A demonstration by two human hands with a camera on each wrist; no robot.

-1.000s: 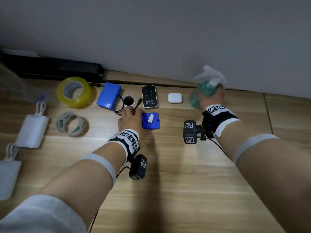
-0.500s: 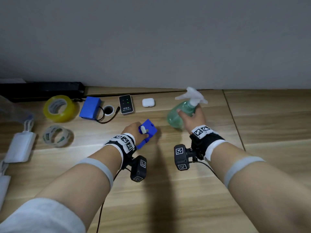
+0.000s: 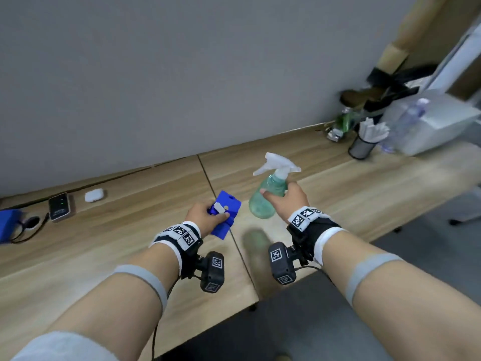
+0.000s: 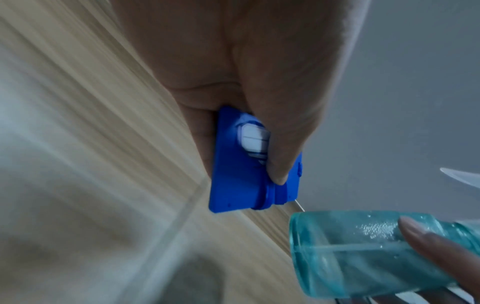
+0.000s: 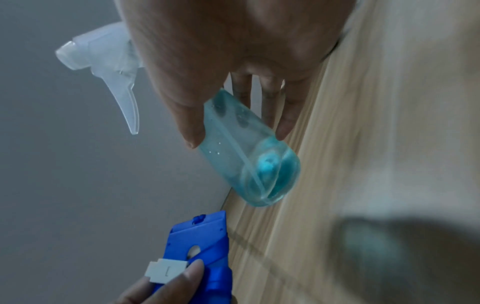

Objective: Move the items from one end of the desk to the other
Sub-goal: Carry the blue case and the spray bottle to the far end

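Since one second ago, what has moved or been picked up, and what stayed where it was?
The left hand has lifted the flat blue plastic card holder off the wooden desk and carried it rightward. The right hand keeps its grip on the translucent green spray bottle, also lifted and carried rightward. The white earbud case and black Wi-Fi device stayed by the wall.

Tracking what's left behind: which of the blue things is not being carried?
The blue battery pack at the desk's far left edge; the blue card-like piece is in the left hand.
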